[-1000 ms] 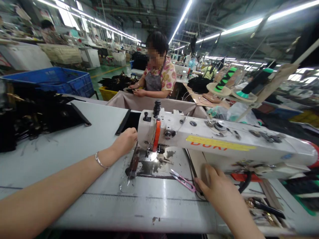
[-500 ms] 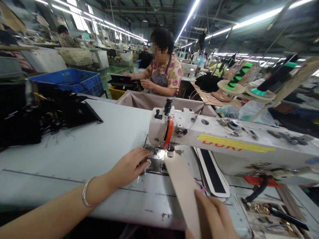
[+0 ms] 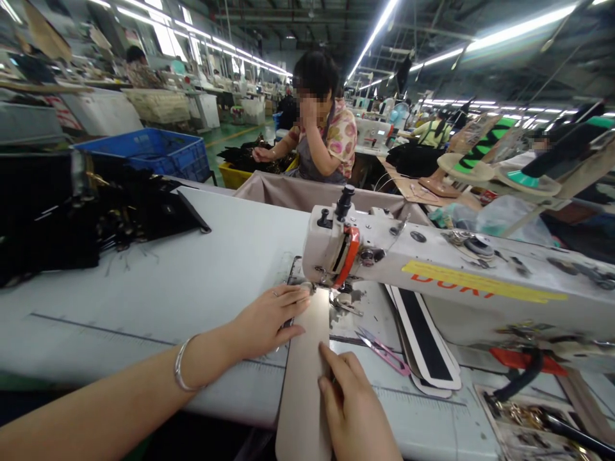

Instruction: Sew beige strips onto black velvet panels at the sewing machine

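A long beige strip with a rounded near end [image 3: 303, 390] lies under the head of the sewing machine [image 3: 379, 256], its far end at the presser foot. My left hand [image 3: 262, 320], with a silver bangle on the wrist, rests flat on the strip's left edge near the needle, fingers stretched out. At the strip's right edge, the curled fingers of my right hand [image 3: 358, 403] grip it closer to me. Pink-handled thread snips [image 3: 391, 360] lie right of the strip, beside a pile of white-bordered black strips [image 3: 427, 342].
Black pieces with metal fittings [image 3: 129, 218] are heaped on the left of the pale tabletop [image 3: 230, 237]. Beyond the machine hangs a beige cloth-lined bin [image 3: 283, 192]. A co-worker [image 3: 327, 134] sits behind it. Thread cones [image 3: 485, 144] stand at right, a blue crate [image 3: 148, 150] at back left.
The beige strip has swung left and lines up under the machine head. My left hand now lies on it; my right hand has moved left and forward along its edge. The snips are uncovered.
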A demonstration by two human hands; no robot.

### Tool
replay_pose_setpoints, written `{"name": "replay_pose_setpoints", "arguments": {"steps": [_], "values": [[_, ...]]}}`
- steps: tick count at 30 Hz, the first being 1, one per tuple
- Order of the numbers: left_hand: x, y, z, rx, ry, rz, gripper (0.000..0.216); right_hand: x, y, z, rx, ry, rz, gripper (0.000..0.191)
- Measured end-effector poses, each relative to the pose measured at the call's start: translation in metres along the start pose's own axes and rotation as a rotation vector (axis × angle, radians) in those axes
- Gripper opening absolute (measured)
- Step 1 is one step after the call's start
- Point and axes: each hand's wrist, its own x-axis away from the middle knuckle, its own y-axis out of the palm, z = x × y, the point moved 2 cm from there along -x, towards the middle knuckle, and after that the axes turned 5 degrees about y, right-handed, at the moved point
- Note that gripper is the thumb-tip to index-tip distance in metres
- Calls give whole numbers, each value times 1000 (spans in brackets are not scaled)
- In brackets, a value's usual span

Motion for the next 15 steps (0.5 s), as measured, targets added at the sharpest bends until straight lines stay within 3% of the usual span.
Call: {"name": "replay_pose_setpoints", "arguments": {"steps": [6,10,13,15], "values": [[-1,5,2,23,-16,2,50,0,7,1,69,-20,32,45],[-4,0,6,66,11,28,50,-11,8,14,259,-182,101,39],[6,-23,-21,25,2,30,40,-30,8,35,371,-424,221,25],[28,-56,-58,-167,-204,83,31,-43,12,48,369,-580,267,17]]}}
